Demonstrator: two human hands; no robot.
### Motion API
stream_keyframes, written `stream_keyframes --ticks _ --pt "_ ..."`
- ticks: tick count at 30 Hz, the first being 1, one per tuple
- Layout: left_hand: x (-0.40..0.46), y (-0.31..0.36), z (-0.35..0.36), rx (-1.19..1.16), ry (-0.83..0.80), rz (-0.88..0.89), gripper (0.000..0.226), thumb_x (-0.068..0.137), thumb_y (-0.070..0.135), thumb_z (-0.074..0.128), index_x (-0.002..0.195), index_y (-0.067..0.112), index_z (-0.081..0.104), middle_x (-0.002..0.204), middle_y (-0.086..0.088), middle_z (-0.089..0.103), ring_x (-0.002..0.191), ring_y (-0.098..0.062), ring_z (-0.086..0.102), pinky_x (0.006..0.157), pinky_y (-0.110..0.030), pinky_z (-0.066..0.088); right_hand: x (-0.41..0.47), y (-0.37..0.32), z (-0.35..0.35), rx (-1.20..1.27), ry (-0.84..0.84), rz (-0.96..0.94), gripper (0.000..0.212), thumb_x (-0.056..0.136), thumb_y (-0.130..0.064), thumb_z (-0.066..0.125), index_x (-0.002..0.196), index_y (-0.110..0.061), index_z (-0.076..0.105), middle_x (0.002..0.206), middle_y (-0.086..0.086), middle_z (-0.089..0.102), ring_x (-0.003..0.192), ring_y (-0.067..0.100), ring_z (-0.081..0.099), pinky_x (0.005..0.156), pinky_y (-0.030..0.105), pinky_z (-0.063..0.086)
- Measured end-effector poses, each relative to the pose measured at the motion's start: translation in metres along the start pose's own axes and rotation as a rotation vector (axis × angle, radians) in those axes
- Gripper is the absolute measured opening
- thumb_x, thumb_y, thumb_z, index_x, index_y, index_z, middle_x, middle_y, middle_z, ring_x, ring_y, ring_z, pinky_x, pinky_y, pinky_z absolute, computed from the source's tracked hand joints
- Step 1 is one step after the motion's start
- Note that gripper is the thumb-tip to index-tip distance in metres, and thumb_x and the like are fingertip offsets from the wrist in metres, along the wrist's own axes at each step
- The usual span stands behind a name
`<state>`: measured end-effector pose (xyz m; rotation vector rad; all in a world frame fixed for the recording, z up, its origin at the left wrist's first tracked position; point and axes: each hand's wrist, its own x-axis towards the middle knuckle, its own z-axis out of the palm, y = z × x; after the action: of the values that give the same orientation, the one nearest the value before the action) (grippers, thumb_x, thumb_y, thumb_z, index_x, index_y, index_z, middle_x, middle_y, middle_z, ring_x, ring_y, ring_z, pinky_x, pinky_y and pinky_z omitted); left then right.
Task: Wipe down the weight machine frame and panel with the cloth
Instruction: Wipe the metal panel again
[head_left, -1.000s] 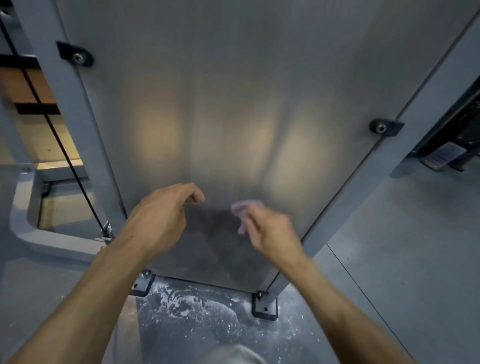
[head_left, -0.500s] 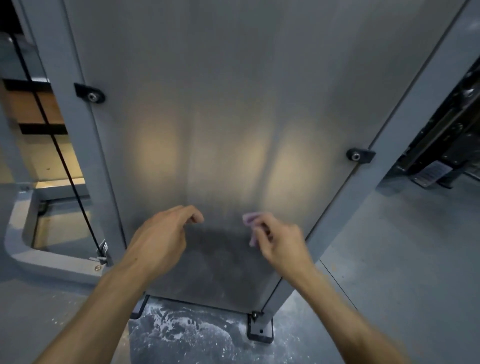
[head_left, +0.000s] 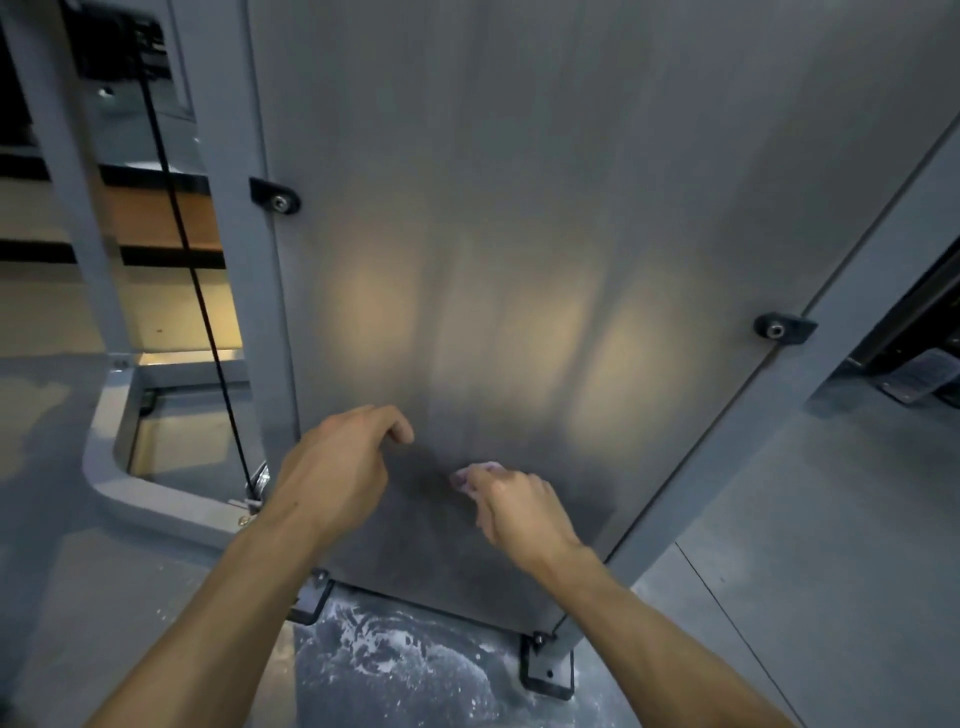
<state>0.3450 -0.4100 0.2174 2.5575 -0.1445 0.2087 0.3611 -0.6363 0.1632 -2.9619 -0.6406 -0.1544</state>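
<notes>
Low on the panel (head_left: 519, 208), the right hand (head_left: 519, 512) grasps the cloth (head_left: 470, 475), now shifted leftward toward the released, loosely curled left hand (head_left: 337, 473); wiping is progressing, frame (head_left: 857, 322) outstanding.

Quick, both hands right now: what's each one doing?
Left hand: loosely curled, holding nothing.
Right hand: gripping the pink cloth against the panel.

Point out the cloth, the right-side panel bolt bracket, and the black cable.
cloth (head_left: 475, 475), head view, on the pink fold showing past the right hand's fingers
panel bolt bracket (head_left: 783, 328), head view, on its black body
black cable (head_left: 195, 283), head view, mid-run
</notes>
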Motion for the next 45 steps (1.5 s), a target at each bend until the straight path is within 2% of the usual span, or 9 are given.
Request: stream_keyframes --ticks 7,14,20,23,29,32,39,42,45 --pt "-0.002 -0.001 -0.009 -0.036 -0.006 -0.032 0.057 0.076 -0.005 0.047 0.109 0.038 0.064 0.119 0.010 0.067 0.111 -0.023 0.064 0.091 -0.042 0.054 0.048 -0.023 -0.115 0.316 0.864 -0.149 0.009 0.096 -0.010 0.061 0.098 -0.016 0.067 0.102 -0.010 0.075 0.079 0.014 0.074 0.068 0.034 0.059" --pt "-0.004 -0.005 -0.022 -0.084 0.062 -0.088 0.054 0.079 -0.008 0.048 0.105 0.037 0.063 0.117 0.010 0.067 0.109 -0.021 0.064 0.085 -0.037 0.055 0.034 -0.031 -0.021 -0.149 -0.116 -0.049 0.036 0.102 -0.025 0.050 0.135 -0.036 0.054 0.138 -0.001 0.062 0.110 0.036 0.067 0.086 0.042 0.052" --pt "-0.008 -0.005 -0.028 -0.097 0.081 -0.064 0.054 0.084 -0.009 0.049 0.113 0.034 0.065 0.122 0.012 0.065 0.113 -0.018 0.063 0.089 -0.039 0.055 0.092 -0.062 -0.174 0.397 0.875 -0.192 0.014 0.097 -0.023 0.055 0.097 -0.023 0.068 0.085 -0.008 0.077 0.068 0.015 0.075 0.062 0.046 0.060" --pt "-0.009 -0.009 -0.028 -0.088 0.081 -0.042 0.056 0.082 -0.011 0.049 0.112 0.034 0.065 0.122 0.013 0.066 0.112 -0.017 0.064 0.090 -0.039 0.055 0.091 -0.067 -0.182 0.420 0.981 -0.181 0.013 0.096 -0.015 0.057 0.104 -0.020 0.066 0.089 -0.012 0.076 0.073 0.010 0.074 0.066 0.041 0.060" --pt "-0.011 -0.009 -0.032 -0.102 0.116 -0.045 0.053 0.084 -0.011 0.050 0.111 0.033 0.065 0.120 0.015 0.064 0.111 -0.013 0.062 0.092 -0.034 0.053 0.028 -0.042 0.000 -0.045 0.005 -0.007 0.038 0.102 -0.023 0.044 0.135 -0.040 0.050 0.140 -0.012 0.058 0.107 0.029 0.070 0.087 0.041 0.052" --pt "-0.010 -0.005 -0.034 -0.119 0.114 -0.031 0.054 0.083 -0.011 0.047 0.110 0.033 0.065 0.121 0.013 0.065 0.112 -0.014 0.062 0.092 -0.036 0.053 0.038 -0.035 -0.033 0.031 0.102 -0.057 0.030 0.102 -0.027 0.045 0.128 -0.041 0.052 0.126 -0.011 0.068 0.103 0.027 0.072 0.083 0.041 0.056" --pt "-0.010 0.006 -0.029 -0.132 0.085 -0.017 0.058 0.071 -0.011 0.045 0.108 0.028 0.067 0.118 0.009 0.067 0.115 -0.020 0.062 0.092 -0.039 0.052 0.076 -0.053 -0.200 0.245 0.999 -0.209 0.013 0.096 -0.013 0.060 0.102 -0.020 0.070 0.092 -0.013 0.075 0.073 0.010 0.072 0.069 0.038 0.058" --pt "-0.005 0.001 -0.030 -0.136 0.119 -0.022 0.058 0.069 -0.010 0.045 0.103 0.031 0.067 0.114 0.009 0.069 0.111 -0.022 0.064 0.091 -0.041 0.053 0.069 -0.057 -0.138 0.132 0.811 -0.218 0.020 0.096 -0.019 0.054 0.110 -0.026 0.067 0.115 -0.010 0.070 0.080 0.020 0.071 0.067 0.036 0.056" --pt "-0.005 -0.001 -0.032 -0.091 0.126 -0.044 0.056 0.073 -0.009 0.046 0.104 0.033 0.067 0.115 0.010 0.069 0.110 -0.021 0.065 0.090 -0.040 0.054 0.044 -0.040 -0.030 -0.107 0.190 -0.115 0.040 0.096 -0.017 0.051 0.132 -0.035 0.055 0.139 -0.008 0.056 0.087 0.035 0.072 0.071 0.044 0.056"
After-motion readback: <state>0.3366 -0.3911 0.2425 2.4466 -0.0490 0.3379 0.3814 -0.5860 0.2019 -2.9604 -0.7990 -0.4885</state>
